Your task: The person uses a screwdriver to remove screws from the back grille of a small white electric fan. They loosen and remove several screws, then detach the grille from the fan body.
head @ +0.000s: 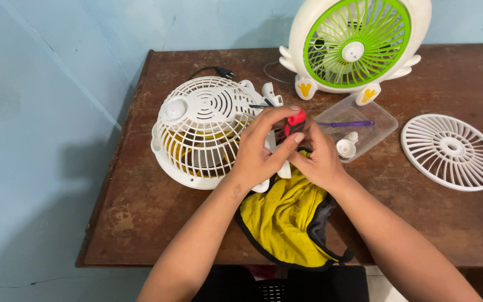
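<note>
Over the middle of the brown wooden table [157,223], both hands meet around a small tool with a red and black handle [295,123]. The left hand [259,150] curls its fingers over the top of the handle, thumb pressed up along the side, so the grip is narrow and closed on the tool. The right hand [318,157] cups in from the other side, its fingers folded close against the same handle and against the left thumb; what lies under its palm is hidden. The tool stands just beside the rear edge of a white fan lying face down [205,131], whose yellow blades show through the grille bars. The left hand's heel touches that fan's rim.

Below the hands, a yellow cloth with dark trim [286,221] lies bunched at the near edge of the table and hangs slightly over it. To the right of the hands sits a clear plastic tray [380,120] holding a purple-handled tool [346,124] and a small white cap [346,147]. Farther right, well apart, a loose white fan grille [451,151] lies flat. At the back edge, an upright white fan with a green grille [356,45] stands against the pale blue wall. Bare tabletop shows at the near left corner and between the tray and the loose grille.
</note>
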